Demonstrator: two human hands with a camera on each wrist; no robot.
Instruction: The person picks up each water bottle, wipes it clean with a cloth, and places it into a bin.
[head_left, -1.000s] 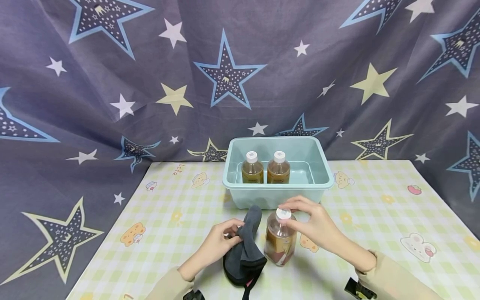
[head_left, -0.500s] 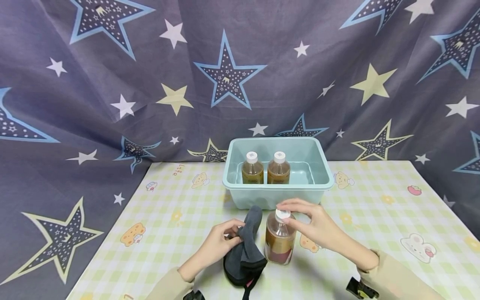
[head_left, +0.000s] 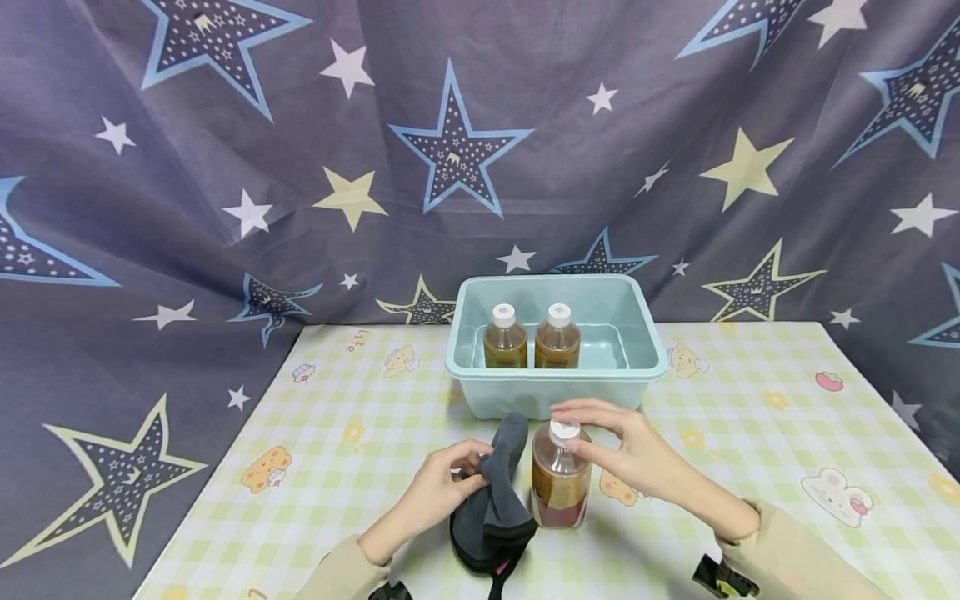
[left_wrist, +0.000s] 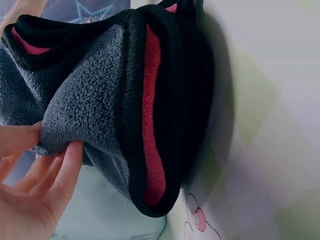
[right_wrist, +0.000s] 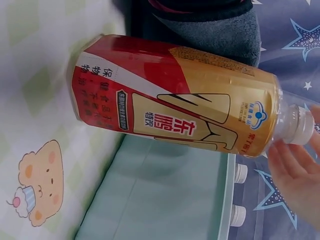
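My left hand (head_left: 447,483) pinches a dark grey fleece piece (head_left: 495,500) with thick black edging and a pink-red lining. Its folded shape hides what kind of article it is. In the left wrist view, fingers (left_wrist: 65,175) and thumb grip a fold of the grey fleece (left_wrist: 95,95). Just to the right, my right hand (head_left: 630,450) holds a drink bottle (head_left: 560,492) by its white cap, fingers behind and thumb in front. The bottle is upright. From the right wrist view, its gold and red label (right_wrist: 170,100) shows, with the cap (right_wrist: 301,125) between the fingers.
Behind the hands stands a light blue plastic bin (head_left: 551,383) with two white-capped bottles in it, one amber-labelled bottle (head_left: 557,342) beside another. A checked cloth (head_left: 750,467) covers the table. A starred curtain (head_left: 247,150) hangs along the back.
The bottle has turned about its upright axis, so more red shows low on its label. My right fingers have shifted slightly left on the cap. The left hand barely moved.
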